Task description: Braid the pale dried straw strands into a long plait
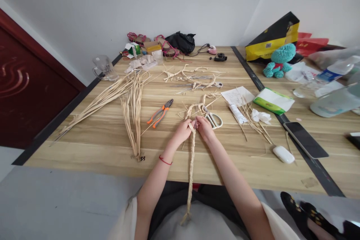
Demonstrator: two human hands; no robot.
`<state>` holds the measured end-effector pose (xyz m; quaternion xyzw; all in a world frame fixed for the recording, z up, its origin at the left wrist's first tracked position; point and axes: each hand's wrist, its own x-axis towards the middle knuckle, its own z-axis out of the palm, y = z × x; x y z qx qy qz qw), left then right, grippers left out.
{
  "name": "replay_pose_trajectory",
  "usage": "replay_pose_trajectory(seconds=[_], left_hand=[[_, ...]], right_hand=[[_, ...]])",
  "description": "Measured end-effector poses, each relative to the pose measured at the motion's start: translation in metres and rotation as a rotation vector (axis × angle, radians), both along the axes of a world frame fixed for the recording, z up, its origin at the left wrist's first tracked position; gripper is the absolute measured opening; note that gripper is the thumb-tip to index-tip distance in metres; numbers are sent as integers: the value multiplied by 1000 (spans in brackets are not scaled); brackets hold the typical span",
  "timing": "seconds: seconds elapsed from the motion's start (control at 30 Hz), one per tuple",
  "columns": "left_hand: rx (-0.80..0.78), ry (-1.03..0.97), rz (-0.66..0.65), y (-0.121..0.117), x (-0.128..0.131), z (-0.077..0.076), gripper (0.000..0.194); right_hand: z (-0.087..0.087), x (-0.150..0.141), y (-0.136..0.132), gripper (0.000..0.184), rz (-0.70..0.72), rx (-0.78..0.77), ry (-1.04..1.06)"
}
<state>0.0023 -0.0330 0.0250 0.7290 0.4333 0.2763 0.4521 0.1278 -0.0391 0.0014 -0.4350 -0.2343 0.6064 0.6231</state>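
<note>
A pale straw braid runs from between my hands down over the table's front edge to my lap, ending in a loose tuft. My left hand is closed, pinching the braid near its upper part, where a flat straw strip stands out. Facing it, my right hand also pinches at the braid, with thin grey wires showing between the fingertips. More twisted straw curls on the table just beyond my fingers. White-handled scissors lie beside my right hand, their blades partly under the straw.
Orange-handled pliers lie left of my hands, near long straw bundles. Straw-wrapped wire pieces lie further back. On the right are a white tube, a tissue pack, a phone and a white mouse-shaped object.
</note>
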Motion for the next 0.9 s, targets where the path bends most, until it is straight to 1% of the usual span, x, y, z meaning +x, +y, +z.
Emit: replay_pose_trajectory(seconds=[0.2,0.43,0.73,0.9], left_hand=[[23,35,-16,0,-1,2,35],[8,41,-6,-1,-1,6,34],[52,37,-8,1,0,-1,36],[63,32,-19,1,-1,-3,37]], right_hand=[[-2,1,1,22,-8,-15,24],[-4,2,2,22,-11,-14,-18],[-1,1,0,20,-2,5,41],[1,0,0,21,-7,3,30]])
